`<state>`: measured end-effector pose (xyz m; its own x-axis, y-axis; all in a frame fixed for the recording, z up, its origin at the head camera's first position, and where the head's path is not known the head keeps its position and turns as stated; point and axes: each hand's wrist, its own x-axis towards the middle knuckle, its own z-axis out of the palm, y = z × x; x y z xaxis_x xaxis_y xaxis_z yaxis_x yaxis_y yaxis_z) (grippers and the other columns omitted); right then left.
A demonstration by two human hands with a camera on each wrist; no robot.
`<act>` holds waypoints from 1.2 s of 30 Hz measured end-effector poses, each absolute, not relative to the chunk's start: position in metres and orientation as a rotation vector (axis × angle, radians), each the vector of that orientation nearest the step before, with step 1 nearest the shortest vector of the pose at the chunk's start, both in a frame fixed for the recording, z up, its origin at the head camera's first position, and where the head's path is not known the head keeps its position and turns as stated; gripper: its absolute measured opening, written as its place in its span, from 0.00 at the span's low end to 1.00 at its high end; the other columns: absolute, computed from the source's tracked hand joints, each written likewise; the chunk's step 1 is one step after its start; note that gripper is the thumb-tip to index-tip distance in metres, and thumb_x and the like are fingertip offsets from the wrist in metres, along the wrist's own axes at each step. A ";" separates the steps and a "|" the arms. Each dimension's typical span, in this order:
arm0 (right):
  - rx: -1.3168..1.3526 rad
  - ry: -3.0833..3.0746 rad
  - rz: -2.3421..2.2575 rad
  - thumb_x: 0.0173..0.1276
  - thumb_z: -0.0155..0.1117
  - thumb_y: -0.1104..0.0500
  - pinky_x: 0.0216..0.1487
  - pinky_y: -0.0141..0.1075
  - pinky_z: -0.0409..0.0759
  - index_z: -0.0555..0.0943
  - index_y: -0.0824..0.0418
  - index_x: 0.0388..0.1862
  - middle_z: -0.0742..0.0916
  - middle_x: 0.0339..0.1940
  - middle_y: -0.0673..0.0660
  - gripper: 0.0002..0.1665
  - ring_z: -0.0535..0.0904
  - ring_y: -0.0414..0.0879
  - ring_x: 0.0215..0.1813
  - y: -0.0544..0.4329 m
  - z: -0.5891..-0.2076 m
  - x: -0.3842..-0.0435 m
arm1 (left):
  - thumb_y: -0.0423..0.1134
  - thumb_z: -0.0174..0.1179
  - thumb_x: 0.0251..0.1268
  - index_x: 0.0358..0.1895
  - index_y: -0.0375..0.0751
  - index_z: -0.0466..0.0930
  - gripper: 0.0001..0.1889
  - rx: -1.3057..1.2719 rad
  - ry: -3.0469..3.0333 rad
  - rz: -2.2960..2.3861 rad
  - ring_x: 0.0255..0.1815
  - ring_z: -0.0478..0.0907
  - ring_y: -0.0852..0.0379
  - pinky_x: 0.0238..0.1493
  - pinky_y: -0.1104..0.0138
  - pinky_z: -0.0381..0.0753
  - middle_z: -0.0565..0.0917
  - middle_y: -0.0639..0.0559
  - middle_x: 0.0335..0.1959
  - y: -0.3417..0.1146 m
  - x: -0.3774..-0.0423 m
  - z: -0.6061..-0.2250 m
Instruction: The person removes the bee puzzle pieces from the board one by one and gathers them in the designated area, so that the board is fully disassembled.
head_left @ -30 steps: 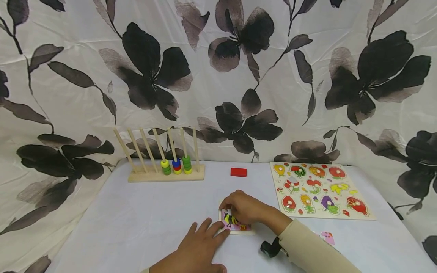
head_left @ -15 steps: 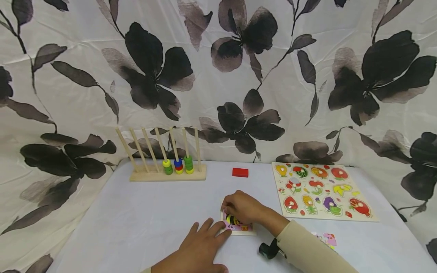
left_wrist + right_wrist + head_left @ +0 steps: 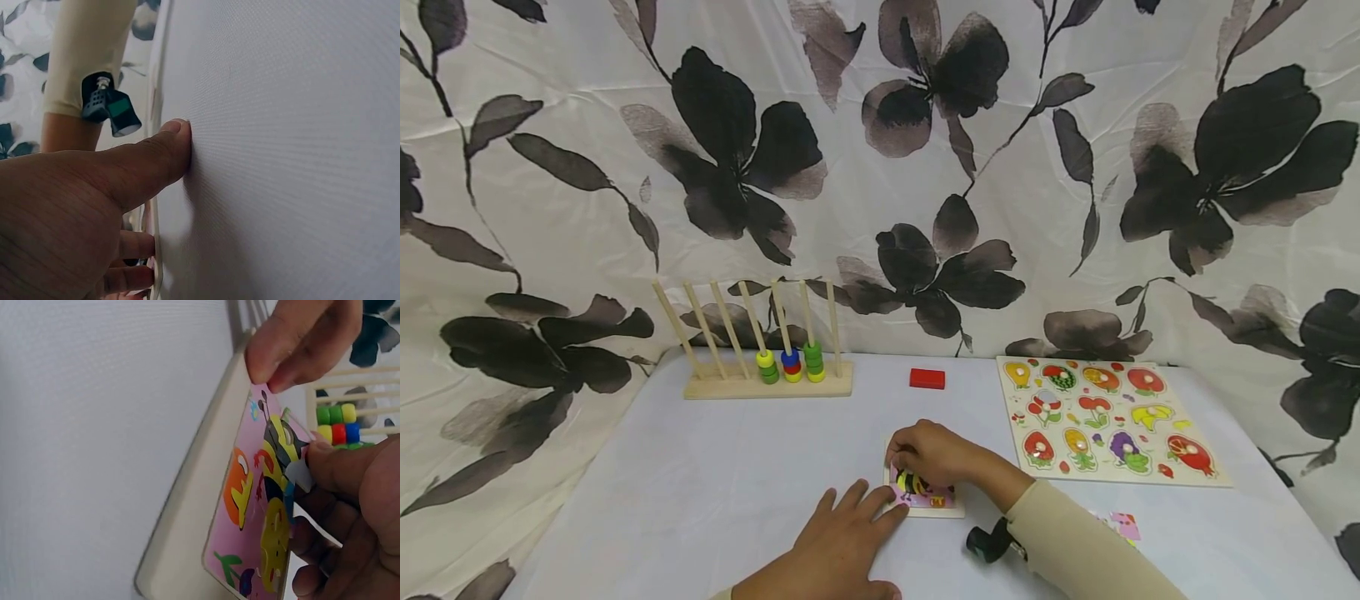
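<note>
While the near left corner of the bee puzzle, laid flat on the table, is touched by the left hand, with fingers spread and nothing gripped, a puzzle piece seems to be pinched between the thumb and curled fingers of the right hand over the puzzle's far left part. The corner is presumably steadied so that sliding is prevented; the piece is probably taken by its edge for fine control, though its exact seat is hidden. To the puzzle's right, loose pieces are partly covered by the sleeve, likely placed within reach. Beyond the puzzle, a red block, a bead rack farther left and a fruit board to the right are set, apparently to leave working room.
</note>
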<state>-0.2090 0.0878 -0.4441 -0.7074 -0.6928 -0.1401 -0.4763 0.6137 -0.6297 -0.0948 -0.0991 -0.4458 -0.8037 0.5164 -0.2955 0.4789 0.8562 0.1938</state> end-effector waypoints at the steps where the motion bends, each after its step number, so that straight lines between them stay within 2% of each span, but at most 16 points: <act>1: -0.932 2.454 -0.821 0.77 0.62 0.60 0.41 0.34 0.76 0.85 0.51 0.39 0.82 0.29 0.43 0.07 0.74 0.39 0.37 0.088 -0.443 -0.209 | 0.74 0.69 0.48 0.75 0.60 0.70 0.48 0.742 2.691 0.155 0.75 0.63 0.39 0.63 0.32 0.66 0.67 0.56 0.76 -0.099 -0.095 -0.446; 7: -0.814 2.425 -0.931 0.79 0.58 0.59 0.42 0.35 0.78 0.82 0.51 0.40 0.82 0.32 0.46 0.07 0.77 0.41 0.36 0.091 -0.443 -0.212 | 0.74 0.69 0.48 0.74 0.61 0.70 0.47 0.733 2.686 0.152 0.75 0.63 0.40 0.64 0.32 0.66 0.67 0.56 0.75 -0.099 -0.095 -0.446; 16: -0.728 2.480 -1.042 0.78 0.61 0.60 0.44 0.38 0.78 0.83 0.52 0.45 0.83 0.36 0.45 0.05 0.78 0.43 0.39 0.099 -0.444 -0.214 | 0.75 0.68 0.49 0.75 0.62 0.69 0.48 0.744 2.686 0.157 0.75 0.63 0.40 0.64 0.32 0.66 0.67 0.56 0.75 -0.100 -0.095 -0.447; 25: -0.718 2.507 -1.062 0.75 0.64 0.63 0.42 0.36 0.80 0.84 0.58 0.47 0.84 0.35 0.46 0.06 0.78 0.44 0.40 0.124 -0.434 -0.210 | 0.74 0.69 0.48 0.75 0.63 0.69 0.48 0.720 2.686 0.154 0.75 0.63 0.40 0.65 0.32 0.65 0.68 0.57 0.74 -0.099 -0.095 -0.448; 36: -0.745 2.546 -1.073 0.72 0.68 0.64 0.40 0.34 0.79 0.84 0.59 0.42 0.84 0.33 0.46 0.03 0.79 0.44 0.39 0.166 -0.425 -0.203 | 0.74 0.69 0.47 0.75 0.63 0.69 0.49 0.702 2.686 0.162 0.75 0.62 0.40 0.65 0.32 0.64 0.68 0.57 0.74 -0.097 -0.095 -0.448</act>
